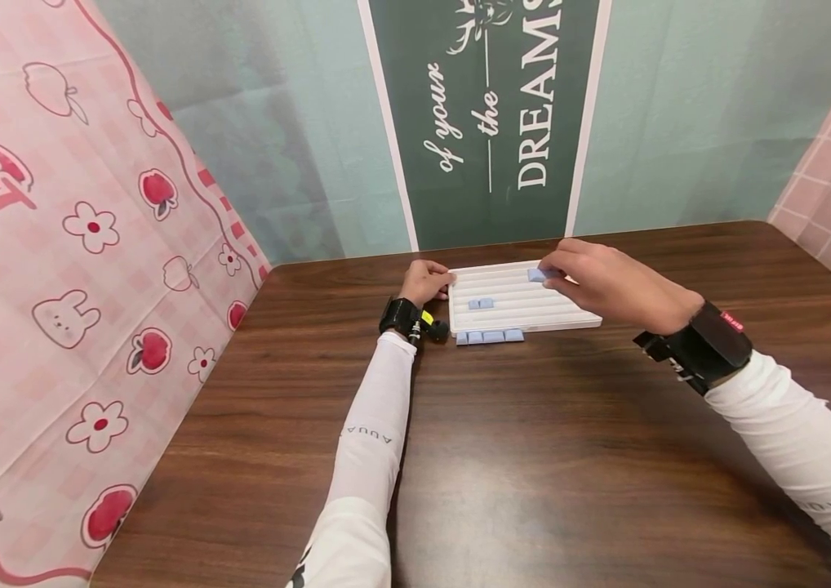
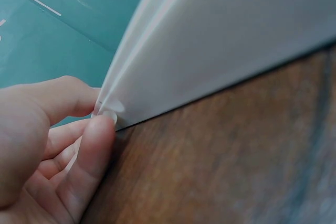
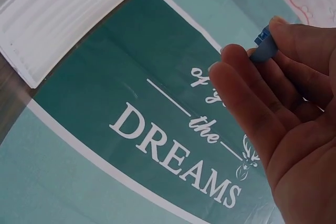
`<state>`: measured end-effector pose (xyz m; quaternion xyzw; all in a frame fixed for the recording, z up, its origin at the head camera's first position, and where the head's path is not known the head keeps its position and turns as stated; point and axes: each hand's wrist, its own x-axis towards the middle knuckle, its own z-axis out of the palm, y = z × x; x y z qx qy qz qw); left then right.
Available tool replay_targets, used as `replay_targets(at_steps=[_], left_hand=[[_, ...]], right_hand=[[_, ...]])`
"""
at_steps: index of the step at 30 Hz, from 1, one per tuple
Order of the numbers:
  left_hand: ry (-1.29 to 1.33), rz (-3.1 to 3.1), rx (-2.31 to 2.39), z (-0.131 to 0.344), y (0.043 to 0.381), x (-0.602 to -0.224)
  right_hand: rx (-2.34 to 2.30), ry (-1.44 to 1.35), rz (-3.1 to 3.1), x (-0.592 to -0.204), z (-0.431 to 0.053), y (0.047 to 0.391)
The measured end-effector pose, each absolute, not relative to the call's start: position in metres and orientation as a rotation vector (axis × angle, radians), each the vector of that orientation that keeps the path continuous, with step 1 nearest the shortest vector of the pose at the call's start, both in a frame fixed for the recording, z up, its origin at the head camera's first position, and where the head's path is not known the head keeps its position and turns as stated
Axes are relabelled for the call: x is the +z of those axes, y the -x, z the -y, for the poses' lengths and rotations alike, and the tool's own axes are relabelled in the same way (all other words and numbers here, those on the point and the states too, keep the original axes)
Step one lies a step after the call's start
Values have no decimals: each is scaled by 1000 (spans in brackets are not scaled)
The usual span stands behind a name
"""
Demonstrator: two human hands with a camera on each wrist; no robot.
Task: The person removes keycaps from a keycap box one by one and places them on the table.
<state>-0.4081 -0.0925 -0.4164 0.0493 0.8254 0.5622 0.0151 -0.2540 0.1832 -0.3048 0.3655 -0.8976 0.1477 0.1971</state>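
Pinching a small, pale-blue keycap in its fingers is the right hand; the left hand's fingers grip a white, ridged tray near the surface's far edge.

The sleeves are white, with small dark lettering; the hands are bare. The black right wristband carries a red tag and silvery fittings; a bright yellow label shows beside the left wristband, also black.

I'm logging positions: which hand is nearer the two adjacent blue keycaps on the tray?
Left: the left hand grips the tray's left edge, just left of the keycaps; the right hand is farther, to their right.
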Motion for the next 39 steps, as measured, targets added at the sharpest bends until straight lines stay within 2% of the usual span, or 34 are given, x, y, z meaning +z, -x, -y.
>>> replay_targets(at_steps=[16, 39], left_hand=[[-177, -2572, 1737, 93, 407, -416], [-174, -2564, 1738, 96, 408, -416]], right_hand=[[397, -1112, 2433, -310, -192, 248], [355, -1143, 2582, -330, -181, 255]])
